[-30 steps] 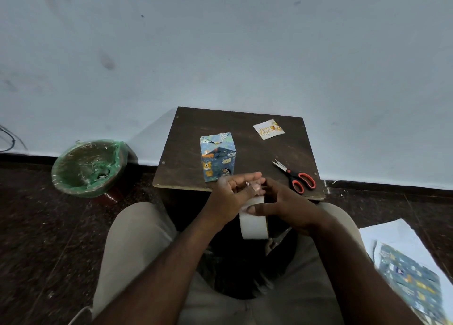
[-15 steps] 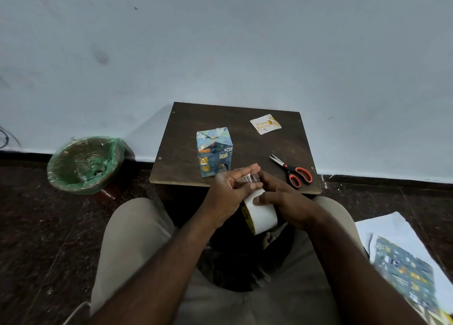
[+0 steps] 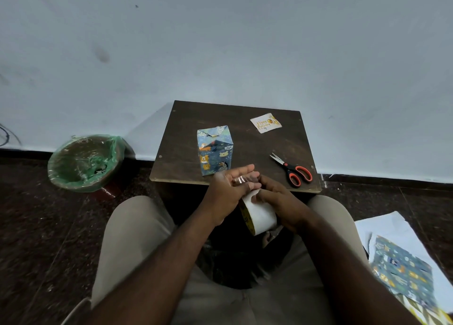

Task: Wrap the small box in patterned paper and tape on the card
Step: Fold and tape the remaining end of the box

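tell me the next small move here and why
Probably peel a short strip off the tape roll. The right hand grips it and the left hand is at its top edge, as if finding the end. The box stands wrapped on the table, the card lies apart from it, untaped, and the scissors are close by for cutting.
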Demonstrator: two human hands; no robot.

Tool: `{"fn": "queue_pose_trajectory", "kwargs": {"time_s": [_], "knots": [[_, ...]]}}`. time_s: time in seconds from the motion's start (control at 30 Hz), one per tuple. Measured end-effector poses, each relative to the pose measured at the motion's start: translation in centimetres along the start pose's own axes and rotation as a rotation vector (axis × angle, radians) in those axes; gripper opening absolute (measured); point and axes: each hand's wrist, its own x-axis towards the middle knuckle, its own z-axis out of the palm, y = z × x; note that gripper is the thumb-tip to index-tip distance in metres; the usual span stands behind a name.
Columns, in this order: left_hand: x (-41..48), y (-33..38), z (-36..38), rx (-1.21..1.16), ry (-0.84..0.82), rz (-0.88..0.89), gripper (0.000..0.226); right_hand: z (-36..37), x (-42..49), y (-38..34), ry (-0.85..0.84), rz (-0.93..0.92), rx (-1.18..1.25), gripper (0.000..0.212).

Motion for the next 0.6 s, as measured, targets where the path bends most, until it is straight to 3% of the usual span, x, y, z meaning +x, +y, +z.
{"fn": "queue_pose_trajectory", "kwargs": {"time_s": [0.17, 0.3, 0.37, 0.5, 0.6], "knots": [[0.3, -0.4, -0.1, -0.192, 0.042, -0.076, 0.04, 0.0, 0.4, 0.2, -0.007, -0.004, -0.02, 0.05], [0.4, -0.3, -0.4, -0.109, 0.047, -0.064, 0.039, -0.1, 0.1, 0.1, -0.002, 0.034, -0.018, 0.048], [0.4, -0.1, -0.5, -0.032, 0.051, -0.032, 0.039, -0.6, 0.0, -0.2, 0.12, 0.011, -0.093, 0.036], [0.3, 0.1, -0.6, 0.014, 0.065, -0.014, 0.039, -3.3, 0.8, -0.8, 0.611, -0.175, -0.669, 0.017], [0.3, 0.0, -0.6, 0.045, 0.071, -0.007, 0.038, -5.3, 1.5, -1.4, 0.733, -0.199, -0.913, 0.015]]}}
